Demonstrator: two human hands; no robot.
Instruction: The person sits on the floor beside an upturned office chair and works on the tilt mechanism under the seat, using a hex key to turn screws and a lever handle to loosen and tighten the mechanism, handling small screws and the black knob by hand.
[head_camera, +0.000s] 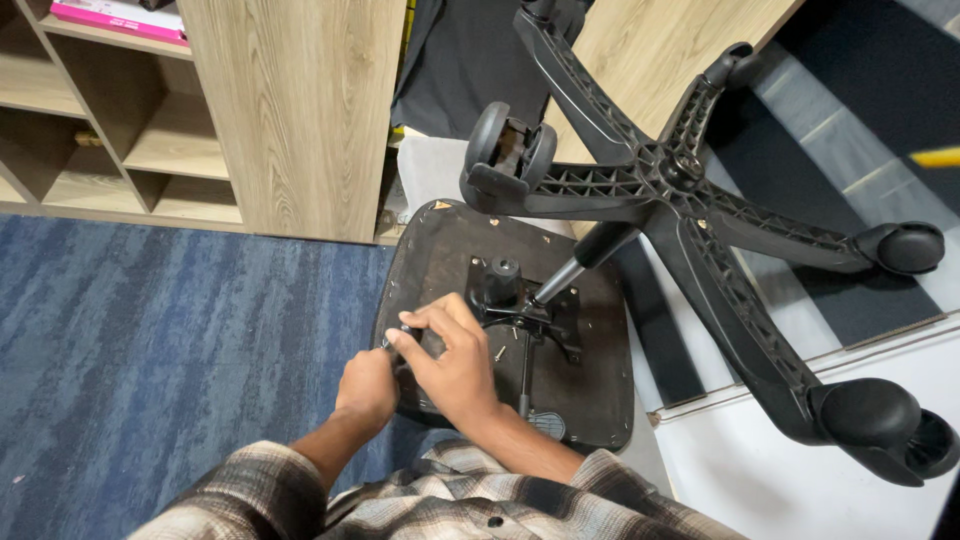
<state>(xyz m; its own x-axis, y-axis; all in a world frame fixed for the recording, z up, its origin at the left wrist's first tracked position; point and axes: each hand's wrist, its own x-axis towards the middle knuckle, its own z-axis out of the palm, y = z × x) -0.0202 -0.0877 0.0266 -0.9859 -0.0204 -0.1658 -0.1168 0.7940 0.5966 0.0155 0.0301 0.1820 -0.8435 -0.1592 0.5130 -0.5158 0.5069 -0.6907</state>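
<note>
Sleeves: brown-and-grey plaid flannel sleeves (400, 500) filled the bottom edge.
Left hand (367, 388): curled tight round something small, unseen.
Right hand (455, 362): fingers closed over a small dark tool or knob (408, 331), hard to identify.
Upturned dark seat underside (440, 260): lay on blue carpet (170, 330); looked stiff, heavy, best gripped by its rim.
Black five-arm castor base (690, 200): tilted above; probably awkward, prone to swinging.
Hidden: seat's near edge, loose screws barely legible.

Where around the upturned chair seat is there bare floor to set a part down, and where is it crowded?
Free: the blue carpet left of the seat underside, bordered by the wooden shelf unit. Also the white surface at lower right. Crowded: the seat's middle, where both the left hand and right hand work beside the metal mechanism, under the wheeled chair base.
</note>
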